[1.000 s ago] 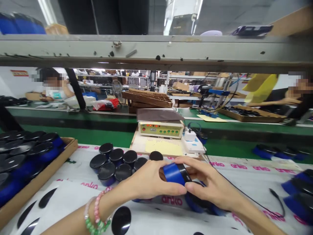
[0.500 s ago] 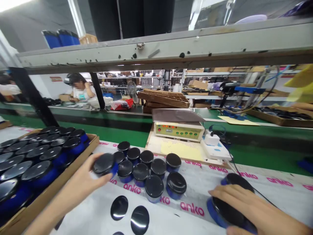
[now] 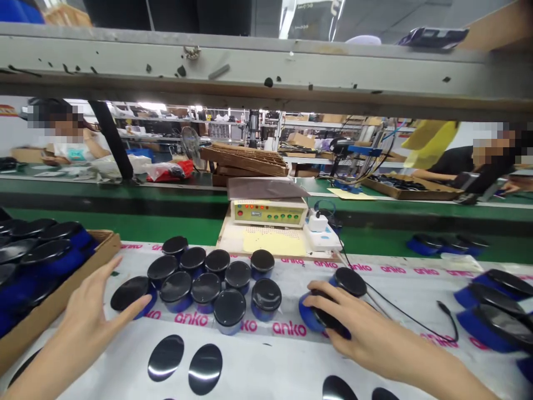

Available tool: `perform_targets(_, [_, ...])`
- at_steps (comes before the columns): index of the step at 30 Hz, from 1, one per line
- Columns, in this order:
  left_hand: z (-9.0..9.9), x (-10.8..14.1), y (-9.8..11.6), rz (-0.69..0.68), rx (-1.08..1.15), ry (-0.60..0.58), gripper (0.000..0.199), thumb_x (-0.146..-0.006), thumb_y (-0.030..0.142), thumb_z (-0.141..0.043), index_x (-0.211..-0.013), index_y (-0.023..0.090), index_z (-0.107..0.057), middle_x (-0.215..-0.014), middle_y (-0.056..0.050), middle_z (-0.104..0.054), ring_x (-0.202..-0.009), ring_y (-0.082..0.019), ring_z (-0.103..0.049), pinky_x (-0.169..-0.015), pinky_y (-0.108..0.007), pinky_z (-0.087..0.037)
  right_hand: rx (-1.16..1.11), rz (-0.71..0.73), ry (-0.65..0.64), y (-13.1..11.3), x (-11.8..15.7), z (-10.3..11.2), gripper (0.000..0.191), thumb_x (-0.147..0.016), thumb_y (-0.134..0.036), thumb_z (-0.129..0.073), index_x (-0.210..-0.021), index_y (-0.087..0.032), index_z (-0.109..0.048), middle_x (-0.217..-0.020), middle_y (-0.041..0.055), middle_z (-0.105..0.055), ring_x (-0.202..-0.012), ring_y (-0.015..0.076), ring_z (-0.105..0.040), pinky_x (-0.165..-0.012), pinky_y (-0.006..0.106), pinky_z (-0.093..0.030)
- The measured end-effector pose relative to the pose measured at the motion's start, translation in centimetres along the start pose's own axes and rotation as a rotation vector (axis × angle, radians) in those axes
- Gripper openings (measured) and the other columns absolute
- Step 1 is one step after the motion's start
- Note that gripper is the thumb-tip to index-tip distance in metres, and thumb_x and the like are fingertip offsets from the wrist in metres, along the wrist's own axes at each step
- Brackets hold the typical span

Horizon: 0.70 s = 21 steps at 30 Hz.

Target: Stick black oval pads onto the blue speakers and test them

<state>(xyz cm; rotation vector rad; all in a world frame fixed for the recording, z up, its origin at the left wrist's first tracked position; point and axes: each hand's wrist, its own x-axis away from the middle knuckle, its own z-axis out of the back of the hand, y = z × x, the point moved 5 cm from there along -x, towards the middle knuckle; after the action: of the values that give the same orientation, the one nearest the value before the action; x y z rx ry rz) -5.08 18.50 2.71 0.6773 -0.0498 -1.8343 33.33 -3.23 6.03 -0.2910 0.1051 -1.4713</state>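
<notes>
My left hand (image 3: 94, 311) is open beside a round blue piece with a glossy black top (image 3: 130, 293). Its thumb tip overlaps the front of that piece, while the fingers are spread apart from it. This piece stands at the left end of a cluster of several similar blue pieces (image 3: 229, 309). My right hand (image 3: 345, 314) is closed round another blue piece with a black top (image 3: 310, 312), partly hidden under the fingers. Right behind it stands one more such piece (image 3: 348, 281). Flat glossy black discs (image 3: 205, 369) lie on the white sheet in front.
A cardboard box (image 3: 100, 264) full of blue pieces stands at left. More blue pieces (image 3: 491, 328) sit at right near a black cable (image 3: 452, 319). Behind are a yellowish control box (image 3: 268, 215), a green belt (image 3: 175, 211) and an overhead shelf (image 3: 233, 64). Two people work beyond.
My left hand has let go of its blue piece, which now stands against the cluster. My right hand stays on its piece. The view has swung to the right.
</notes>
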Motion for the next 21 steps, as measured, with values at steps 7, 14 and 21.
perform_targets(7, [2.3,1.5,5.9,-0.169,0.132,-0.038,0.038,-0.086,0.052,-0.049,-0.121,0.037,-0.045,-0.129,0.001,-0.049,-0.122,-0.028,-0.045,-0.095,-0.044,-0.046,0.085,0.084,0.026,-1.2,-2.5,-0.8,0.029,-0.088,-0.019,-0.044,-0.11,-0.026,-0.059,-0.12,0.0076,-0.054,-0.098,0.0236,-0.058,-0.085,0.042,-0.049])
perform_targets(14, [0.8,3.0,11.3,-0.444,0.221,-0.151,0.024,-0.09,0.035,-0.05,-0.113,0.033,-0.053,-0.124,-0.003,-0.051,-0.118,-0.026,-0.046,-0.097,-0.046,-0.043,0.096,0.103,0.028,-1.9,-2.8,-0.5,0.027,-0.089,-0.019,-0.044,-0.108,-0.027,-0.061,-0.111,0.0067,-0.058,-0.093,0.0234,-0.059,-0.078,0.04,-0.051])
perform_targets(21, [-3.8,-0.2,22.6,-0.819,0.191,-0.719,0.057,-0.068,0.047,-0.073,-0.119,0.03,-0.056,-0.151,-0.007,-0.017,-0.138,-0.04,-0.013,-0.106,-0.055,-0.03,-0.045,0.253,-0.059,-7.7,-1.5,0.0,0.032,-0.082,-0.021,-0.057,-0.113,-0.03,-0.061,-0.12,0.0031,-0.058,-0.105,0.0218,-0.058,-0.086,0.033,-0.051])
